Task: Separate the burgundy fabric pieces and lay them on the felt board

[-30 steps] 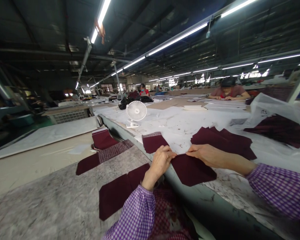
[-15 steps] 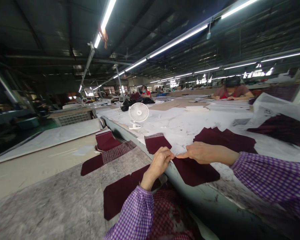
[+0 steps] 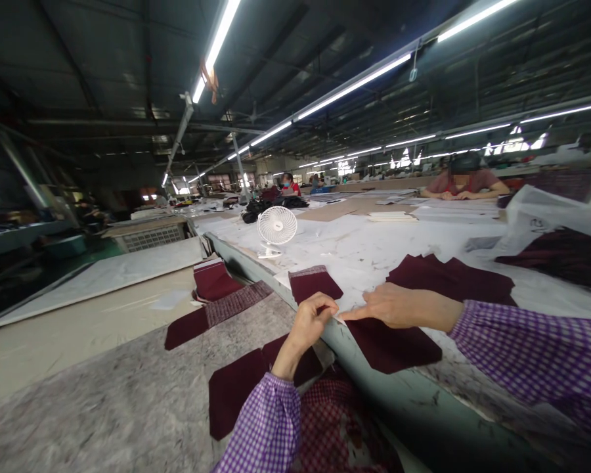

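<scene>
At the edge of the white table, my left hand [image 3: 311, 320] is closed in a pinch, thumb against fingertips. What it pinches, if anything, is too small to make out; a small white edge shows just beside the fingertips. My right hand [image 3: 398, 306] lies on the table with its index finger stretched toward the left hand. That finger rests at the upper left corner of a maroon fabric piece [image 3: 394, 348], which overhangs the table edge. Another maroon piece [image 3: 316, 284] with a greyish strip lies just beyond my left hand.
A stack of maroon fabric [image 3: 450, 276] lies behind my right hand, beside a clear plastic bag [image 3: 561, 210]. A white fan [image 3: 277, 225] stands farther back. More maroon pieces [image 3: 234, 394] lie on the lower grey surface [image 3: 103, 394] at left. A person [image 3: 465, 180] sits across the table.
My left fingertips have lifted slightly away from the fabric corner, opening a small gap to the right index finger. The whole view has shifted a little.
</scene>
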Demonstrator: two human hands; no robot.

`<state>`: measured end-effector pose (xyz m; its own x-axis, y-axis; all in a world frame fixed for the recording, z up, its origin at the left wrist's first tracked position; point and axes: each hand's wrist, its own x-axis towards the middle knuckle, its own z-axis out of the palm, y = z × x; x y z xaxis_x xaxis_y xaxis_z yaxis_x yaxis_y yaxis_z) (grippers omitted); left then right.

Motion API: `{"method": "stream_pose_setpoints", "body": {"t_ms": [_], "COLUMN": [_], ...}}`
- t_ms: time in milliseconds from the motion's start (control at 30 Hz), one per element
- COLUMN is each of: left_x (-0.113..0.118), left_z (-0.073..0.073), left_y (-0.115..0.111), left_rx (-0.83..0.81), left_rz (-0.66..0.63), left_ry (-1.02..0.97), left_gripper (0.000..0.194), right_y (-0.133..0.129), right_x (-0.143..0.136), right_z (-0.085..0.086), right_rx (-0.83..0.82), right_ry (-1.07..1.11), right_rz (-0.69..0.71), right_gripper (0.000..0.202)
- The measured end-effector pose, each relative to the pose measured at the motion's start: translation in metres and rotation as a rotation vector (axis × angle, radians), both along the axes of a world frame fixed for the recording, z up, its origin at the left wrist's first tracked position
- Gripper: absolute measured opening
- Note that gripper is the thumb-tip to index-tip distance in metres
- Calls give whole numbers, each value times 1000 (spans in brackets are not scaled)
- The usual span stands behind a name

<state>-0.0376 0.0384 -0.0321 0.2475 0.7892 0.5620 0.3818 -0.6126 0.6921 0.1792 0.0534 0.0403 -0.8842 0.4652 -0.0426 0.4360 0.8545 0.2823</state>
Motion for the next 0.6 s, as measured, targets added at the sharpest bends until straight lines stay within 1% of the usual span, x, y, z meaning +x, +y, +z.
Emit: {"method": "stream_pose_setpoints", "body": {"t_ms": [67,133,167,233,333,400,433,500,533,600], "left_x": [-4,-6,-6,-7,-5,-2,1,7,10,14], "left_z": [1,4,6,10,16,19,21,24,25,26], "left_y": [4,8,11,16,22,23,22,20,20,19], "left_rx": [29,58,56,28,24,66,89,118,123,111], "left_rz": [120,221,250,285,316,338,352,376,384,401], "left_ry": [27,177,270,425,581,689,749,854,891,919], "left_gripper": [12,16,19,22,20,19,19,19,20,21], "right_y": [0,3,4,8,16,25,30,44,51,63], "right_x": [1,4,5,7,14,30,42,73,91,124], "right_z": [-6,-10,-11,-9,4,19,28,42,47,50], "right_rx": [33,14,-30,-180,-418,-480,-471,-351,-273,-108], "right_ry": [45,80,101,155,230,294,332,401,402,415], "right_rz": [-31,-108,-154,-225,-246,-246,-262,-372,-463,-691], "right_gripper": [64,55,51,43,31,29,29,31,30,26]}}
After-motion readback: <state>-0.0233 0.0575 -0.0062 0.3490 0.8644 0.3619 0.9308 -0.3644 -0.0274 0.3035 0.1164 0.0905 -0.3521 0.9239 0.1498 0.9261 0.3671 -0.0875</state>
